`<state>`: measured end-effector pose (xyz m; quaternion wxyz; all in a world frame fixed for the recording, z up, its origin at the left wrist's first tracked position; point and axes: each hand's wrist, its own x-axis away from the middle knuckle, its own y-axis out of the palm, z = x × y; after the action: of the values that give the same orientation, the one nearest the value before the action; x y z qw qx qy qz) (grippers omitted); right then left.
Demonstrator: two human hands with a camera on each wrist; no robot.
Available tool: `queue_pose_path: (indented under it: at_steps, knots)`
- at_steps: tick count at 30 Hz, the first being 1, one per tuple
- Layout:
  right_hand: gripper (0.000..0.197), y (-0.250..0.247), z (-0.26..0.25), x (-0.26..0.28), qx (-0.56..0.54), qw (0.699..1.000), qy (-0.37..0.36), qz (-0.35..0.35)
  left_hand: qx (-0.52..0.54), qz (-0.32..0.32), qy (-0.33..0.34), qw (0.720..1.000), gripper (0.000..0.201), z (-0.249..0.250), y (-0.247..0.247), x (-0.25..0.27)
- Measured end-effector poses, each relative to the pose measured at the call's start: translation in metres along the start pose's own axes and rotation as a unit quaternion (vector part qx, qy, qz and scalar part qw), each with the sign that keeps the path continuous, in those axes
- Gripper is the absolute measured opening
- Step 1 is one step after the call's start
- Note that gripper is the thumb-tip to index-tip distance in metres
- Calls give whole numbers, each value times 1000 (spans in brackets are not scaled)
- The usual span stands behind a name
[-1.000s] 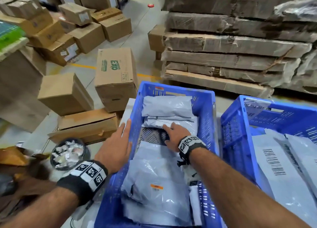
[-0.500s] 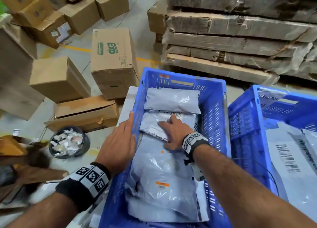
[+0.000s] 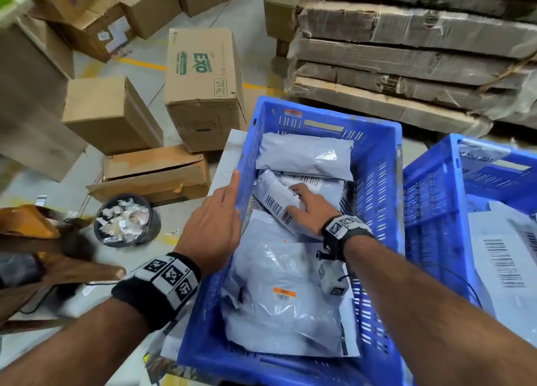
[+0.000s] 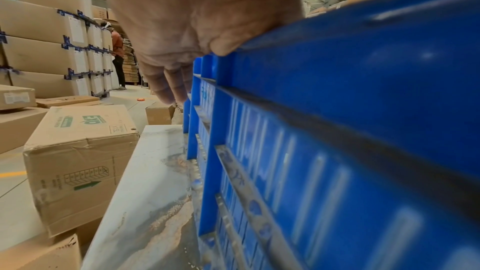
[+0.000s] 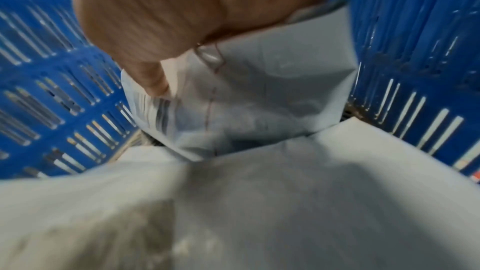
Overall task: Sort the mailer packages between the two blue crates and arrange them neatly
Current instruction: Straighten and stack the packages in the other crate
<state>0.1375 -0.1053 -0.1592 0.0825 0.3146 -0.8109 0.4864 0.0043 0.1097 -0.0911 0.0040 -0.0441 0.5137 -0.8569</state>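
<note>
Two blue crates stand side by side. The left crate (image 3: 374, 129) holds grey mailers: one across the far end (image 3: 305, 156), a small barcoded mailer (image 3: 273, 202) lying askew in the middle, and a large one with an orange sticker (image 3: 276, 313) nearest me. My right hand (image 3: 308, 208) lies flat on the small mailer, fingers spread; in the right wrist view its thumb (image 5: 155, 81) presses the barcode edge of that mailer (image 5: 259, 89). My left hand (image 3: 215, 220) rests on the crate's left rim, fingers straight down the outer wall (image 4: 337, 110). The right crate (image 3: 430, 199) holds white barcoded mailers (image 3: 499, 254).
The crates sit on a white tabletop (image 4: 150, 182). Cardboard boxes (image 3: 203, 86) crowd the floor to the left, beside a black bin of scraps (image 3: 126, 220). Wrapped flattened cardboard (image 3: 406, 51) is stacked behind the crates. A person (image 4: 118, 54) stands far off among stacked cartons.
Under my right hand the small barcoded mailer has slid and turned askew, covering the crate floor bared a second ago. My left hand stays on the rim. My view has tilted down.
</note>
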Motion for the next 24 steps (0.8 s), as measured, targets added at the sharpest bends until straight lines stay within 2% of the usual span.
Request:
queue_pose_path:
  at_steps: [2, 6, 8, 10, 13, 17, 24]
  knots:
    - [53, 4, 1, 2, 14, 999, -14, 26, -2, 1, -2, 1000, 73, 0, 0, -1]
    - [71, 9, 0, 5, 122, 987, -64, 78, -12, 3, -3, 1000, 73, 1, 0, 0]
    - [84, 12, -1, 2, 194, 973, -100, 70, -12, 4, -5, 1000, 74, 2, 0, 0]
    - [87, 17, -2, 0, 285, 951, -112, 41, -12, 5, -6, 1000, 74, 2, 0, 1]
    - [86, 27, -1, -1, 363, 927, -92, 19, -18, 7, -4, 1000, 73, 1, 1, 1]
    - [91, 39, -3, -2, 390, 918, -62, 27, -13, 8, -1, 1000, 73, 1, 3, 1]
    - [115, 32, -20, -1, 435, 900, -26, -12, -30, 4, -2, 1000, 74, -3, 6, 0]
